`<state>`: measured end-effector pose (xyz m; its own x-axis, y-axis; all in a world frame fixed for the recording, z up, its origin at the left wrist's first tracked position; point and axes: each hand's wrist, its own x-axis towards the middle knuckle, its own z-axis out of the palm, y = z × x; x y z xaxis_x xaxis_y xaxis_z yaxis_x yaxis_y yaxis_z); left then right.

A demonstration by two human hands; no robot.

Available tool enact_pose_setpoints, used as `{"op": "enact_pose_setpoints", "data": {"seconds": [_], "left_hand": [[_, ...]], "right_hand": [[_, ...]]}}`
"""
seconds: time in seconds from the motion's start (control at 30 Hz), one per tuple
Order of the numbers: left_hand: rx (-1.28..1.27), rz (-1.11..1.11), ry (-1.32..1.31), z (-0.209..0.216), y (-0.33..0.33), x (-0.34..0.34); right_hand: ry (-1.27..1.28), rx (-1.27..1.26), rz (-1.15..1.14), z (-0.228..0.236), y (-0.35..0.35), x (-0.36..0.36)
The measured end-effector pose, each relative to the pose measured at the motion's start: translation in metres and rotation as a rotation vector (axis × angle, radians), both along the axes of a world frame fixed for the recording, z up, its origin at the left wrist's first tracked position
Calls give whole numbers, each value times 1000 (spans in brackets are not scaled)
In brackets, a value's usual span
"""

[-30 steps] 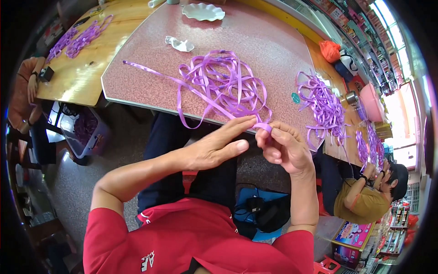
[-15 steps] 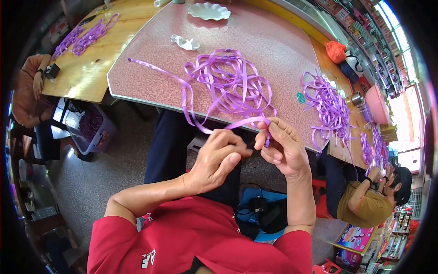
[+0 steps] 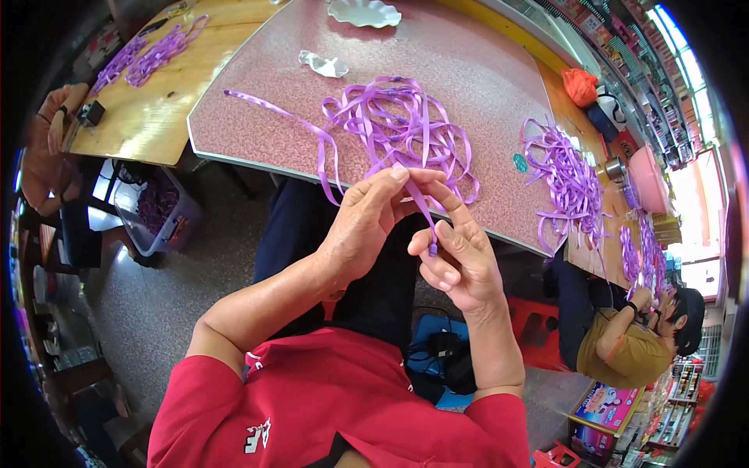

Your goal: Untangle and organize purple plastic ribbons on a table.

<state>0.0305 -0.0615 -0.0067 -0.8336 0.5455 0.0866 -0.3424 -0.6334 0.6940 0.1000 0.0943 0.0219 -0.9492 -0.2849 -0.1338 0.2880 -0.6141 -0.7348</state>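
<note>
Between my two hands runs a narrow purple ribbon strap (image 3: 422, 206), just in front of the pink table's near edge. My left hand (image 3: 365, 221) is closed, with thumb and fingertips pinching the strap at its upper part. Lower down, the curled fingers of my right hand (image 3: 466, 261) are closed on the strap near its end, where a small darker purple piece (image 3: 433, 249) shows. Beyond my hands lies a loose tangle of the same purple straps (image 3: 413, 117). One strap stretches out from it to the left, its dark tip (image 3: 228, 93) resting on the table.
The pink speckled table (image 3: 265, 70) also bears a white scalloped dish (image 3: 363, 12), a crumpled white wrapper (image 3: 323, 65) and another strap heap (image 3: 566, 175). A person in brown (image 3: 624, 343) handles straps at right. At left, a plastic bin (image 3: 168, 226) stands below a wooden table (image 3: 140, 144).
My left hand has moved up and right and now pinches the strap. My right hand has shifted slightly left and down, still holding the strap's end.
</note>
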Motion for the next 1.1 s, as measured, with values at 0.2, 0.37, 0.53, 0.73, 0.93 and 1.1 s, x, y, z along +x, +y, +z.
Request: {"op": "enact_pose_setpoints", "data": {"seconds": [0.2, 0.37, 0.53, 0.73, 0.93, 1.1], "left_hand": [[36, 26, -35, 2, -1, 1], [45, 32, -68, 0, -2, -1], [116, 14, -71, -2, -1, -3], [143, 126, -58, 12, -11, -25], [256, 147, -69, 17, -22, -60], [200, 321, -159, 11, -43, -104]], "right_hand": [[145, -240, -80, -17, -6, -5], [273, -201, -152, -17, -11, -4], [317, -89, -293, -19, -13, -2], [439, 106, -435, -21, -16, 2], [619, 386, -581, -23, -19, 3], [680, 481, -734, -21, -13, 0]]}}
